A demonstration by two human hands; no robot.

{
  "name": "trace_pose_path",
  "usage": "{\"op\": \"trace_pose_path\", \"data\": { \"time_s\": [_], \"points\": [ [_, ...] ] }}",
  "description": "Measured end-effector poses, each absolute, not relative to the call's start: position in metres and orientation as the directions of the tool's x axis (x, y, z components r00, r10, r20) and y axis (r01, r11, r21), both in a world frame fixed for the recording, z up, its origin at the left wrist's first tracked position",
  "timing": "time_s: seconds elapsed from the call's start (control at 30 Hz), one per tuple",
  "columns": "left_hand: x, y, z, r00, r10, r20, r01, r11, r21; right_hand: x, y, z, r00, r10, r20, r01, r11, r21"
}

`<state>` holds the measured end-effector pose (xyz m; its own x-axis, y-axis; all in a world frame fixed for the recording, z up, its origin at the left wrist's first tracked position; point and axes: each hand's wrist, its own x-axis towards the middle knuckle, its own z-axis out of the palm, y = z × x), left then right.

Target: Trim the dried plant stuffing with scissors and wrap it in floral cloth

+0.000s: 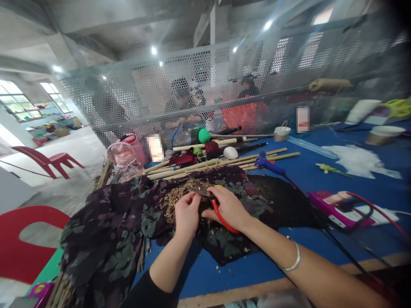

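Note:
My right hand (pixel 229 208) grips red-handled scissors (pixel 221 217), their blades pointing left over a pile of small brown dried plant pieces (pixel 171 200). Close by the blades, my left hand (pixel 187 212) is closed in a pinch, and what its fingertips hold is too small to name. The pile rests on a dark floral cloth (pixel 109 218), which spreads across the blue tabletop (pixel 199 282). Small loose bits lie scattered on the cloth.
Beyond the cloth lie several wooden sticks (pixel 183 172), a white ball (pixel 230 152), a green ball (pixel 204 136) and a blue glue gun (pixel 269 164). A purple-and-white power strip (pixel 340 211) with cords sits right. A perforated metal screen (pixel 138 96) stands behind, with people beyond it.

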<state>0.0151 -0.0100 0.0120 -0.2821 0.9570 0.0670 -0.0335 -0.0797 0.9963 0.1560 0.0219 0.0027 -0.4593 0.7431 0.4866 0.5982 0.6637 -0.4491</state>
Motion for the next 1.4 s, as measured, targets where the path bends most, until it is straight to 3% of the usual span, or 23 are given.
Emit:
{"op": "trace_pose_path", "data": {
  "time_s": [0.13, 0.4, 0.73, 1.0, 1.23, 1.4],
  "points": [
    [0.018, -0.013, 0.012, -0.285, 0.956, 0.068, -0.037, -0.082, 0.996, 0.157, 0.020, 0.002, -0.470, 0.744, 0.475, 0.599, 0.664, -0.448],
    [0.016, -0.016, 0.016, -0.386, 0.904, 0.182, 0.295, -0.067, 0.953, 0.155, 0.019, 0.003, -0.489, 0.737, 0.467, 0.624, 0.669, -0.403],
    [0.018, -0.018, 0.016, -0.381, 0.905, 0.187, 0.292, -0.074, 0.953, 0.156, 0.018, -0.003, -0.478, 0.774, 0.415, 0.577, 0.633, -0.516],
    [0.013, -0.018, 0.020, -0.388, 0.901, 0.194, 0.384, -0.033, 0.923, 0.163, 0.019, 0.006, -0.509, 0.812, 0.287, 0.657, 0.582, -0.479],
    [-0.016, -0.005, 0.016, -0.289, 0.906, 0.308, 0.675, -0.034, 0.737, 0.183, 0.029, 0.012, -0.627, 0.742, 0.238, 0.572, 0.645, -0.506],
    [-0.021, -0.011, 0.017, -0.200, 0.903, 0.381, 0.749, -0.110, 0.654, 0.195, 0.037, 0.012, -0.669, 0.694, 0.266, 0.496, 0.684, -0.536]
  ]
}}
